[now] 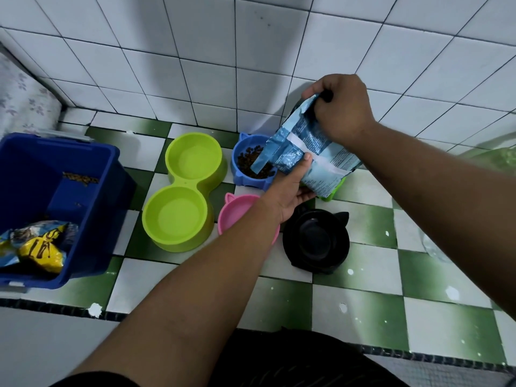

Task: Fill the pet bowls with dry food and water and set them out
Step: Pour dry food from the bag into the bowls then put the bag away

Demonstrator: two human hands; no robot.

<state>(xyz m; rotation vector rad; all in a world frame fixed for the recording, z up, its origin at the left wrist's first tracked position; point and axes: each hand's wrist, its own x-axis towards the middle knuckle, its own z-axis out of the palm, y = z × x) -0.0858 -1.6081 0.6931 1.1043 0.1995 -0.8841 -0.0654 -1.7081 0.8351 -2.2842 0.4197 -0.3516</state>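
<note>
Tiled floor (363, 297), blue bowl (235, 170) (kibble (245, 160) inside)

- Bin (117, 177) far left, packets (39, 247) inside.
- Double bowl (184, 182) right of it.
- Single bowl (237, 177) further right, by the wall; kibble (247, 160) inside, bag (312, 152) over it.
- Third bowl (237, 213) and fourth bowl (315, 241) side by side, nearer.
</note>
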